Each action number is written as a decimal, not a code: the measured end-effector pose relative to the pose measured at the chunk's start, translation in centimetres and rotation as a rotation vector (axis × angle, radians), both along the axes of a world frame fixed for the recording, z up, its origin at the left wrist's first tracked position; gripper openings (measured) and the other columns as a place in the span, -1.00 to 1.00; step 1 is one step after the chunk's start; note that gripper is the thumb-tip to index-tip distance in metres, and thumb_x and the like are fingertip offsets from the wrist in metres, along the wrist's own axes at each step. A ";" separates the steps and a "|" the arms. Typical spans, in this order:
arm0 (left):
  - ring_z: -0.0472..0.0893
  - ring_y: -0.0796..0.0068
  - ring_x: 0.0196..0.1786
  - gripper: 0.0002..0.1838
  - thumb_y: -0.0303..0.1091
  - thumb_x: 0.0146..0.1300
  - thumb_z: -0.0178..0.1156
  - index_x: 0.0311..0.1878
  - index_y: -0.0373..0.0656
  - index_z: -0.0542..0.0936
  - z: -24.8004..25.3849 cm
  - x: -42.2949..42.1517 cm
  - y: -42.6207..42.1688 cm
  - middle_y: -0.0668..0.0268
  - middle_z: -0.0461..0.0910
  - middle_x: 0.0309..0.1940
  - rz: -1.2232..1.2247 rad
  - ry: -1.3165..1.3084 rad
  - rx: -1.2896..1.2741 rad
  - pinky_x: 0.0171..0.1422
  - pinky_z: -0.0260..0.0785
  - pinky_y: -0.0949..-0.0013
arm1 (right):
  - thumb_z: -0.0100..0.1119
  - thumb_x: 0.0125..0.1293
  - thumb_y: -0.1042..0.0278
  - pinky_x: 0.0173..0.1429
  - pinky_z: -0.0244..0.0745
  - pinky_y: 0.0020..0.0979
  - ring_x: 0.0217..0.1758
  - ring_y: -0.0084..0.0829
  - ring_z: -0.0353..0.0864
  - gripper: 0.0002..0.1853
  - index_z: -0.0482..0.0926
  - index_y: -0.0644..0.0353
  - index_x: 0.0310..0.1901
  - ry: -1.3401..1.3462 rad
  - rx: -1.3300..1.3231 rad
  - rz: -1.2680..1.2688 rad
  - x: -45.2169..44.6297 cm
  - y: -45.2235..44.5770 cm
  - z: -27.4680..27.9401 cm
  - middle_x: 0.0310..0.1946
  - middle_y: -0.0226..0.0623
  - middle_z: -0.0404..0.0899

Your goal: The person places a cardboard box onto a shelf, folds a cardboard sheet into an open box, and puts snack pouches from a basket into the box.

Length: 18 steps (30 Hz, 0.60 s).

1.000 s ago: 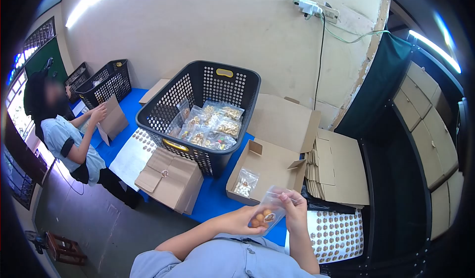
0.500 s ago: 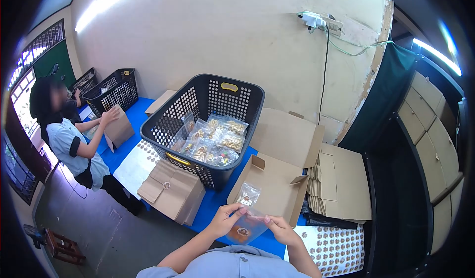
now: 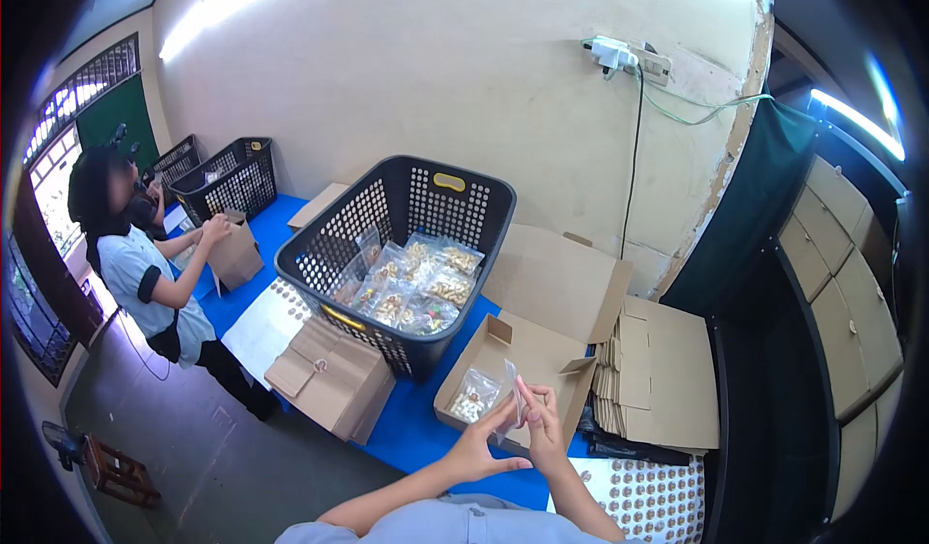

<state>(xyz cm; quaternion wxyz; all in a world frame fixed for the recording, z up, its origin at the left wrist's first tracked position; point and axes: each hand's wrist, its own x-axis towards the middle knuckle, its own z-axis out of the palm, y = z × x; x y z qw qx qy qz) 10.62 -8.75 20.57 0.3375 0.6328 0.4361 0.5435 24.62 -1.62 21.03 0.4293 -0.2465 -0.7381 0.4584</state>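
- Across the long tabletop covered in bright blue (image 3: pixel 406 423), things crowd together; at its far left edge, a person in a light-blue shirt (image 3: pixel 131 268) handles a brown paper bag (image 3: pixel 235 256).
- Toward the wall edge stands a large black plastic basket with round holes and yellow handles (image 3: pixel 426 355), holding clear snack pouches (image 3: pixel 392 292).
- Beside it, at the near edge, lies a shallow brown cardboard carton, lid raised (image 3: pixel 537 341).
- Over the carton's near edge, the wearer's left hand (image 3: pixel 479 452) has its thumb spread wide from fingers that reach the pouch. The right hand (image 3: pixel 544 433) has upright fingers against the pouch; how firmly they grip, I cannot tell.
- Between the hands is a clear plastic pouch (image 3: pixel 510 389), now turned edge-on; half a second ago it faced upward, pinched by its top. This suggests handling midway, not setting down.
- Smallest, in the carton's near left corner: a clear pouch of white pieces (image 3: pixel 476 396).
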 end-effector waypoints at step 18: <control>0.64 0.37 -0.13 -0.55 -0.11 0.46 0.02 0.17 -0.31 0.48 -5.9 1.7 0.0 0.13 0.67 -0.17 0.197 -0.068 -0.459 0.17 0.41 0.34 | 0.08 0.45 0.18 0.14 0.43 -0.41 -0.08 -0.45 0.61 -0.64 0.65 0.38 -0.11 0.214 -0.736 -0.052 5.3 3.3 -5.9 -0.22 -0.25 0.68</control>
